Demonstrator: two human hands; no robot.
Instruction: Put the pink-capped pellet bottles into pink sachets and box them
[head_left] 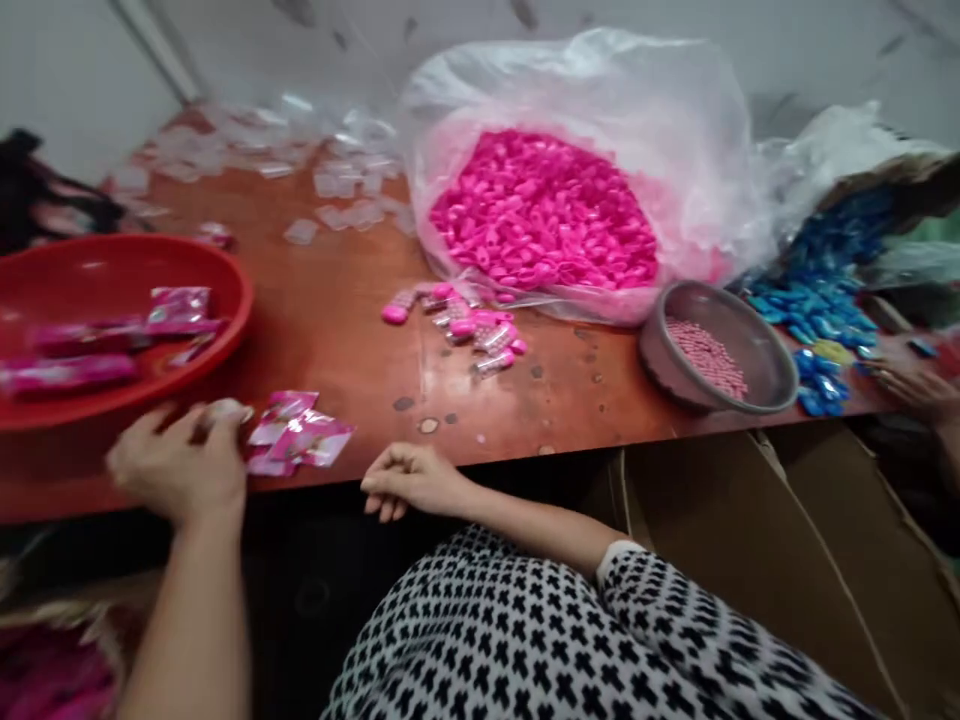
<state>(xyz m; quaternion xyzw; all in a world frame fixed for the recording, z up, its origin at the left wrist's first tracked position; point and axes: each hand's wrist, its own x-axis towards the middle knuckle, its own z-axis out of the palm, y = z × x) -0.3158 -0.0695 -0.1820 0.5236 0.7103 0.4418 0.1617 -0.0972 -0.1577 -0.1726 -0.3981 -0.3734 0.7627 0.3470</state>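
My left hand (184,460) is at the table's front edge, just below the red basin (244,300). Its fingers are curled, and a small whitish thing, blurred, shows at the thumb and fingertip. Right beside it lies a little pile of shiny pink packets (300,435). My right hand (412,480) hangs by the edge to the right of that pile, its fingers curled in with nothing visible in them. Farther back on the table is a loose group of small clear tubes with pink caps (472,325).
A clear plastic bag (675,120) of pink plastic pieces (547,210) stands at the back. A grey bowl (765,375) holds pink beads (709,355). Blue pieces (825,290) and another person's hand (911,385) are at right. Clear squares (337,180) lie at the back left.
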